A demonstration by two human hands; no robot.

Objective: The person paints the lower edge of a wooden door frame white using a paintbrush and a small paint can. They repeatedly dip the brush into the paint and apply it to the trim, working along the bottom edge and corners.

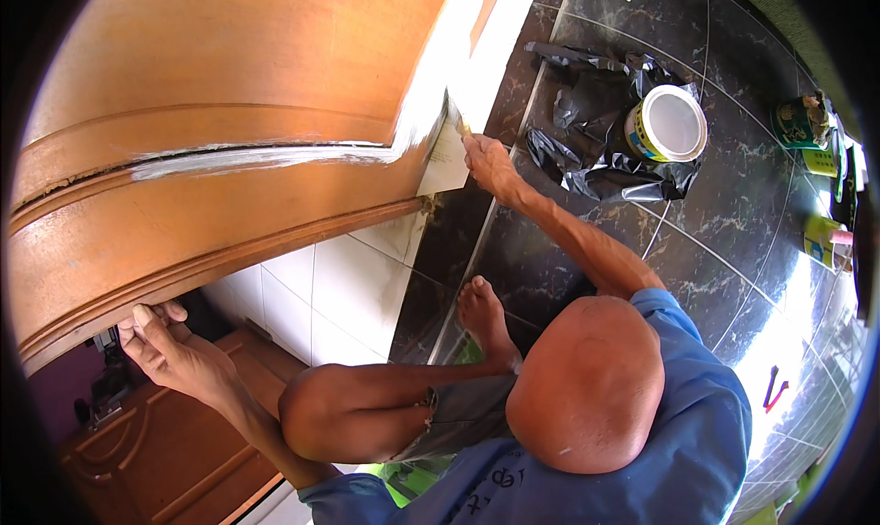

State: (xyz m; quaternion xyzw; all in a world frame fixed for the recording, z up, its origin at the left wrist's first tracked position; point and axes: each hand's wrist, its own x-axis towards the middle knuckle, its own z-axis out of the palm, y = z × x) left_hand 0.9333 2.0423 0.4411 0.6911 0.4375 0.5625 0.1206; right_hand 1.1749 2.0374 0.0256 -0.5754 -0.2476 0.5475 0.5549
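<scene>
My right hand (490,165) is closed around the handle of a small paintbrush (456,114). Its bristles touch the white-painted edge of a brown wooden door (238,57). Streaky white paint (266,156) runs along the panel groove and up the side. Just under the brush, a pale sheet of paper or card (444,165) sticks out at the door's corner. At the door's lower left edge my left hand (170,346) has its fingers curled together, touching or very near the edge. Whether the fingers hold the edge or something small cannot be seen.
An open paint tub (674,123) with whitish contents stands on crumpled black plastic (587,99) over dark tiles (706,232). Several containers, including a green can (799,123), line the far right. A small dark-and-red object (775,389) lies on the floor. Another carved brown door (160,452) is at lower left.
</scene>
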